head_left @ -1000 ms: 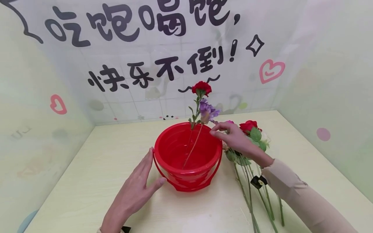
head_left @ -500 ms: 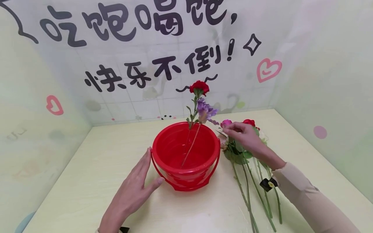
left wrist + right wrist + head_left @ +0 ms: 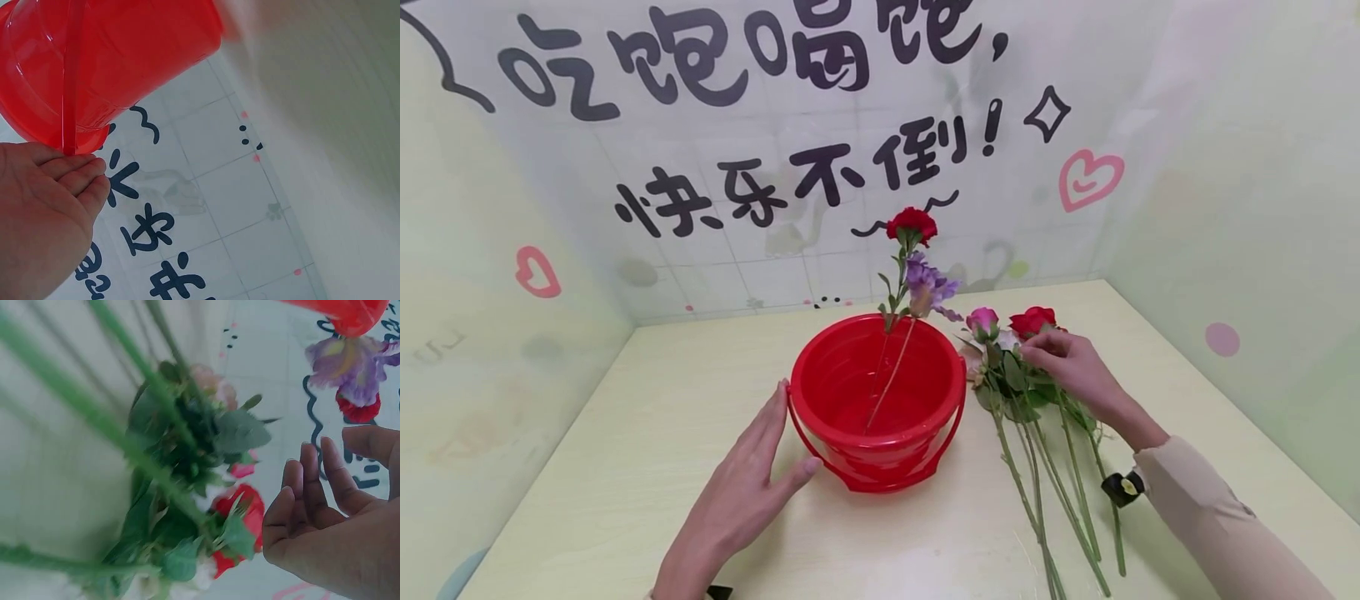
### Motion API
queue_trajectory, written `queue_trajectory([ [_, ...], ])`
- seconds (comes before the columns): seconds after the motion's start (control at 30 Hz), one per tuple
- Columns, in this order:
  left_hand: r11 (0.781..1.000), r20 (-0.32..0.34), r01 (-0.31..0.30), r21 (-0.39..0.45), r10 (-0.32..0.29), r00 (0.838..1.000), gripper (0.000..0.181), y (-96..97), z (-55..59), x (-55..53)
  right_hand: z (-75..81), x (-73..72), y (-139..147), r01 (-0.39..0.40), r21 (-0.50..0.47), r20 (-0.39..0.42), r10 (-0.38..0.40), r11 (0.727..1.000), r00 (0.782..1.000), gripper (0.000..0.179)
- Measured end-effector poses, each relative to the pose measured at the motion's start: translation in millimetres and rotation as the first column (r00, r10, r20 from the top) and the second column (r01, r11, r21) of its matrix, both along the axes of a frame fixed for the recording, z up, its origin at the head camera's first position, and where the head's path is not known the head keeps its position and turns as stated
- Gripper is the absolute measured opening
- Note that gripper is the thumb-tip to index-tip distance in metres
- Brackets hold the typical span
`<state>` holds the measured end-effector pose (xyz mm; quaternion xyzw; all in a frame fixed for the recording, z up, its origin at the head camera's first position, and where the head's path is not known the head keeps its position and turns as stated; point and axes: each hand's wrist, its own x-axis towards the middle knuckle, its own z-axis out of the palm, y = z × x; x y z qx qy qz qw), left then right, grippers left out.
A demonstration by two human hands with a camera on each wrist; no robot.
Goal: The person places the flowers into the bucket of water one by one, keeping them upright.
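A red bucket [image 3: 880, 450] stands on the table, its handle hanging down at the front. My left hand [image 3: 737, 492] rests straight fingers against the bucket's left side, also seen in the left wrist view. Inside lean a red carnation [image 3: 912, 226] and a purple flower [image 3: 927, 285], heads above the far rim. My right hand [image 3: 1075, 371] hovers over the flowers lying right of the bucket, fingers loosely bent with nothing between them in the right wrist view. Under and beside it are a pink rosebud [image 3: 982, 323] and a red rose [image 3: 1033, 321], with green stems pointing toward me.
Pale flowers [image 3: 215, 387] lie among the leaves of the bunch. The light wooden table [image 3: 625, 467] is enclosed by a printed back wall [image 3: 737, 150] and pale side walls.
My right hand has moved right, away from the bucket's rim, to over the lying flowers. The pink rosebud and red rose now show more. My left hand stays at the bucket.
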<state>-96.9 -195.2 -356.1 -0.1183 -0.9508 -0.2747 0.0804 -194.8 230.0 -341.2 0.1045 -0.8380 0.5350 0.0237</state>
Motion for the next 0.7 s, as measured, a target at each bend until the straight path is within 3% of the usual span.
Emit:
queue_trajectory([
  [0.3,1.0,-0.001,0.0,0.007,0.0,1.0,0.097,0.3,-2.6,0.2,-18.6,4.6,27.9,0.035,0.088,0.023,-0.037,0.996,0.999,0.03],
  [0.7,1.0,-0.025,0.031,0.003,-0.031,0.999,0.096,-3.1,-1.9,-1.4,-33.6,15.9,50.2,0.086,0.101,0.078,-0.094,0.991,0.993,0.029],
])
